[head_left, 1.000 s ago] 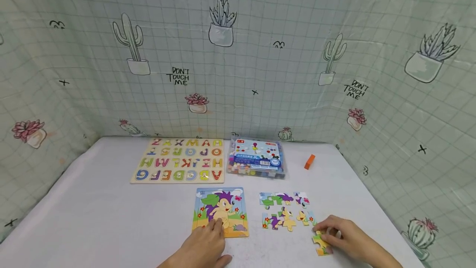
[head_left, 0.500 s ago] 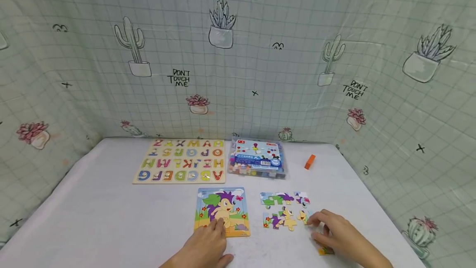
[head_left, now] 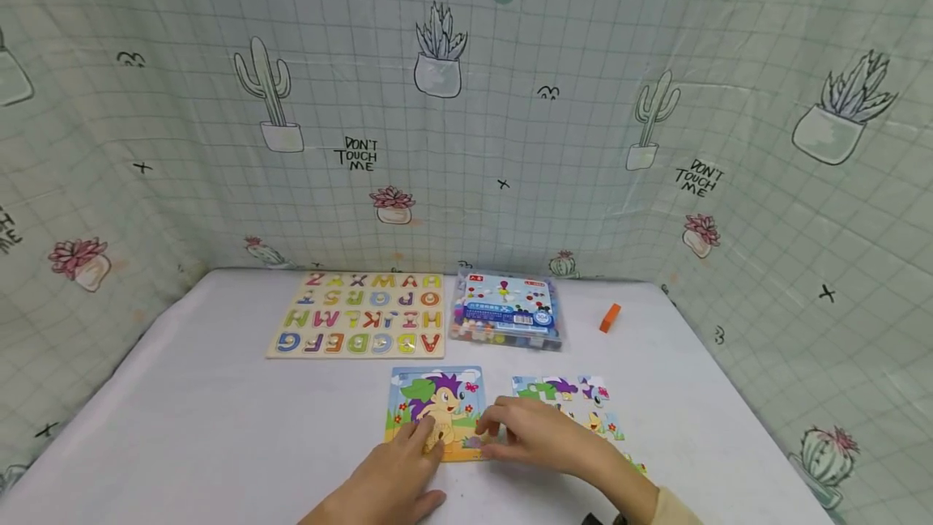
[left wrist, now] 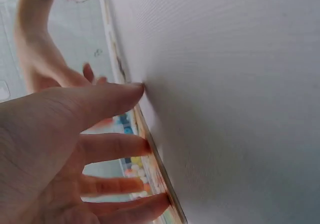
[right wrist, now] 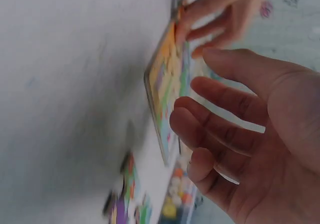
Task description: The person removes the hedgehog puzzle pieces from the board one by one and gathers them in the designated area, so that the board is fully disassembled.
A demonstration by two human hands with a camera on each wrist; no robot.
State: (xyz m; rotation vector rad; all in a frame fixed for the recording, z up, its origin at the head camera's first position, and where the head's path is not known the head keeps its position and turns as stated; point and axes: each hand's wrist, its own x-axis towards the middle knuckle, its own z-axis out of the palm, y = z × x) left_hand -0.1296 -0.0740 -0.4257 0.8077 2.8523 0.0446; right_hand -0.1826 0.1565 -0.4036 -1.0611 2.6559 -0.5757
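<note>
A hedgehog jigsaw board [head_left: 437, 391] lies flat on the white table. My left hand [head_left: 399, 464] rests its fingertips on the lower part of the picture, thumb on the table in front; the left wrist view shows the fingers [left wrist: 117, 148] stretched out at the board's edge. Over the lower right corner of the board is my right hand [head_left: 535, 432]. Its fingers [right wrist: 187, 119] are loosely bent with nothing between them. Loose jigsaw pieces [head_left: 539, 389] lie to the right of the board, several of them partly hidden by my right hand and forearm.
Behind the board lie a wooden alphabet puzzle [head_left: 357, 318] and a clear plastic box [head_left: 506, 310] of coloured parts. A small orange block [head_left: 610, 317] lies at the back right. A patterned curtain [head_left: 503, 136] closes off the back and sides.
My right hand has moved left from the loose pieces at the right to the board's lower right corner. The left hand stays on the board, its fingers shifted slightly.
</note>
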